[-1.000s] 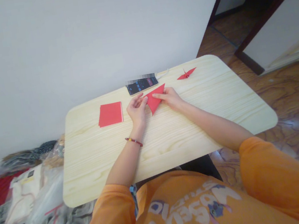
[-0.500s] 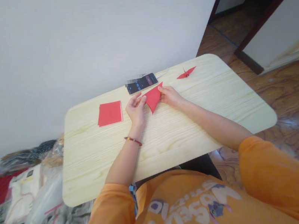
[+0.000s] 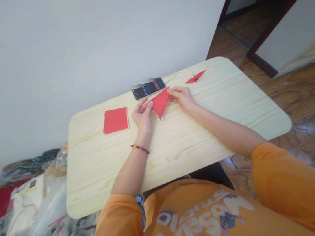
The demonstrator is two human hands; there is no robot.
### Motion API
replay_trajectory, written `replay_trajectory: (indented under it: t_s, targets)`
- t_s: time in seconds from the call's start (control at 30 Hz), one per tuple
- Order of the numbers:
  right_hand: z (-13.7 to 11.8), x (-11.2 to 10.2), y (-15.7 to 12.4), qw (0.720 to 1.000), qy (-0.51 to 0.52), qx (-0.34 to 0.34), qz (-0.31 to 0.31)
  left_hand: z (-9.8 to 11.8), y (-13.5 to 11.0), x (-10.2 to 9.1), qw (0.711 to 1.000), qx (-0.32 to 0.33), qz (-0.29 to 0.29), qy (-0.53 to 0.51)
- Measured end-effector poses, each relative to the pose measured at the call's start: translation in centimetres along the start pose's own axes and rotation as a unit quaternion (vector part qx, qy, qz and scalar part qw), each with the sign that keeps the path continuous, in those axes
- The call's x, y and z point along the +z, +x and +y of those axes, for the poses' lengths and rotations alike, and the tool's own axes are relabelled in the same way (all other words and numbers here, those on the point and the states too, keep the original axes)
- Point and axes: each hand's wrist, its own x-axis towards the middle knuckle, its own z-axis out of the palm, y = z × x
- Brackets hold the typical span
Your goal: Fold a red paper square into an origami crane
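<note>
Wood desk (image 3: 100,175), red folded paper (image 3: 160,102) pinched btwn L fingers (image 3: 144,105) & R fingers (image 3: 174,93).

left hand (image 3: 143,117): back up, fingers angled inward | right hand (image 3: 181,99): back up, fingers pointing left | left forearm (image 3: 130,170): rising toward centre | right forearm (image 3: 221,127): slanting inward | hands: close, not touching
</note>
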Motion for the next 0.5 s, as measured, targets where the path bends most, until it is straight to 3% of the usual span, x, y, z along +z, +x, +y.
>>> replay_trajectory:
  t_s: [0.5]
  targets:
    - [-0.05, 0.21, 0.09, 1.000, 0.018, 0.001, 0.022, 0.23, -0.24, 0.12, 0.999, 0.031, 0.002, 0.042]
